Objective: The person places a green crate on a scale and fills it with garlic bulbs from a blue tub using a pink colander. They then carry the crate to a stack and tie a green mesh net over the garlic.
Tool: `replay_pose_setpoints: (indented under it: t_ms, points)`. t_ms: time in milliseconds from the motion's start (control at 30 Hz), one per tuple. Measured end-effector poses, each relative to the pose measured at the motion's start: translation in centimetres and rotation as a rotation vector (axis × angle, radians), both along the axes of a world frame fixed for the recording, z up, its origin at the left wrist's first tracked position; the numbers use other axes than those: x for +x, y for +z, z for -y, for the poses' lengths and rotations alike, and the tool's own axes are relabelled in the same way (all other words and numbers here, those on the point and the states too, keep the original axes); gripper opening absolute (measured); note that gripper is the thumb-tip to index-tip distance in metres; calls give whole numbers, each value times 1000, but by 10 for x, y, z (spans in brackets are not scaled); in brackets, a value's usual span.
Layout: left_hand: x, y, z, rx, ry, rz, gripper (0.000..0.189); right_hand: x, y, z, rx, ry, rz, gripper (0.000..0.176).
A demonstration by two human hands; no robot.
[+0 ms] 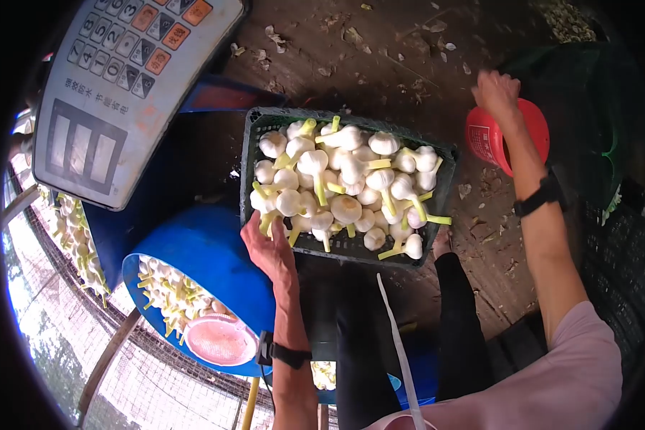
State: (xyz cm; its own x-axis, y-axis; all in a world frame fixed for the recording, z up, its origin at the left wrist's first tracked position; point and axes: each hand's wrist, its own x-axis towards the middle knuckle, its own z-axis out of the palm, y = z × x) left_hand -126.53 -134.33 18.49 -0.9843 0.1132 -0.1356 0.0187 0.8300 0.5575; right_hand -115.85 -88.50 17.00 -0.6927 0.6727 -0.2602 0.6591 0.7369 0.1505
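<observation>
A dark plastic crate [351, 254] in the middle holds many white garlic bulbs [346, 209] with short cut green-yellow stalks. My left hand [271, 251] is at its near-left corner, thumb over the inner side and fingers at the outside, beside a garlic stalk. The hand itself hides part of that rim. To the upper right, my right hand [497, 93] is stretched out beyond a red plastic container [530, 125] with a white-printed label; my forearm crosses over it. Its fingers look curled, and whatever they may hold is hidden.
A weighing scale [129, 93] with a keypad stands at upper left. Below it, a blue tub [222, 236] holds more garlic and a pink mesh basket [221, 340]. Dry garlic skins litter the dirt floor [380, 57]. A dark green sack [573, 86] lies at right.
</observation>
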Motion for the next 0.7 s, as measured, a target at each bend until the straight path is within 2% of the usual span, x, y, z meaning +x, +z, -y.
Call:
replay_pose_setpoints:
  t_ms: [33, 67, 100, 133, 167, 200, 233, 300, 333, 367, 467, 500, 567, 633, 700]
  points:
    - [-9, -18, 3, -139, -238, -243, 39, 22, 6, 7, 74, 221, 120, 25]
    - [-17, -13, -9, -273, -260, -260, 38, 41, -10, 26, -40, 104, -307, 26]
    - [-26, -10, -19, -331, -200, -195, 35, 47, 4, 49, -471, -72, -520, 26]
    - [-34, -10, -25, -391, -141, -132, 31, 59, 8, 75, -764, -342, -563, 25]
    - [-40, -16, -22, -413, -202, -149, 28, 75, 9, 95, -760, -349, -531, 23]
    - [-47, -22, -18, -433, -264, -167, 25, 101, -7, 110, -637, -275, -466, 22]
    - [-50, -24, -18, -500, -362, -205, 23, 115, -6, 137, -486, -314, -525, 23]
    - [-58, -24, -20, -576, -473, -247, 23, 152, -14, 172, -553, -510, -437, 24]
    - [-65, -29, -22, -589, -498, -247, 22, 174, -27, 191, -591, -592, -538, 23]
    - [-75, -37, -24, -570, -540, -268, 22, 184, -24, 209, -671, -780, -608, 20]
    - [-106, -59, -42, -469, -681, -331, 20, 218, -31, 250, -695, -892, -577, 21]
    - [-118, -70, -49, -506, -661, -316, 21, 220, -27, 261, -689, -900, -576, 21]
    - [-127, -81, -70, -536, -643, -303, 23, 217, -24, 275, -840, -1059, -881, 23]
    - [-129, -78, -88, -608, -474, -200, 31, 201, -16, 273, -865, -1073, -929, 24]
    - [-125, -74, -84, -557, -418, -164, 34, 173, -6, 267, -878, -1060, -947, 26]
